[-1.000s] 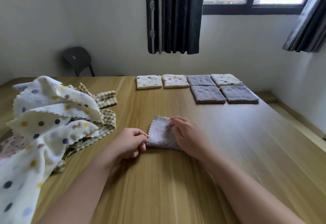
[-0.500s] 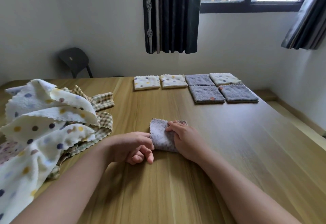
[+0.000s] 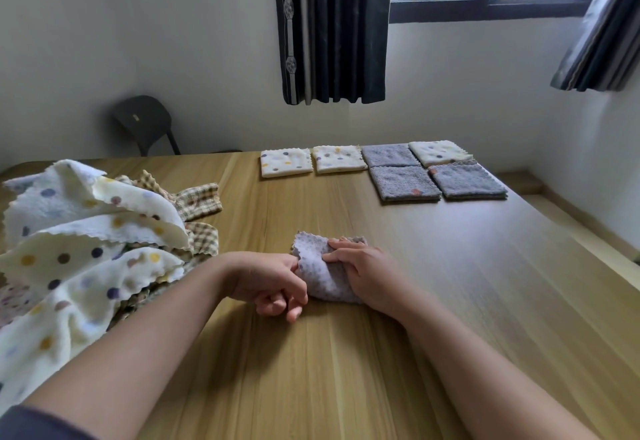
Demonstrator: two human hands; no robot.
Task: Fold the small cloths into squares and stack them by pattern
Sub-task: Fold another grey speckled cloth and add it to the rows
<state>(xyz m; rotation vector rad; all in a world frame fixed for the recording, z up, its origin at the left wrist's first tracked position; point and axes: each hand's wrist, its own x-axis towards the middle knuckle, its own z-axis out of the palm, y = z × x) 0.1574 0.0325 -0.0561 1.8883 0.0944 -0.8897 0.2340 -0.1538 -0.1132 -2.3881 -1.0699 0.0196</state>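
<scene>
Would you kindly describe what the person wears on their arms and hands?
Both forearms are bare, with no gloves, rings or watch visible on the left hand or right hand. Only a dark sleeve edge shows high on the left arm.

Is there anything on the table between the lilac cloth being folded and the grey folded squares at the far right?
Nothing visible. Between the lilac cloth, gripped by the right hand, and the grey folded squares lies only bare table. The unfolded pile sits off to the left.
</scene>
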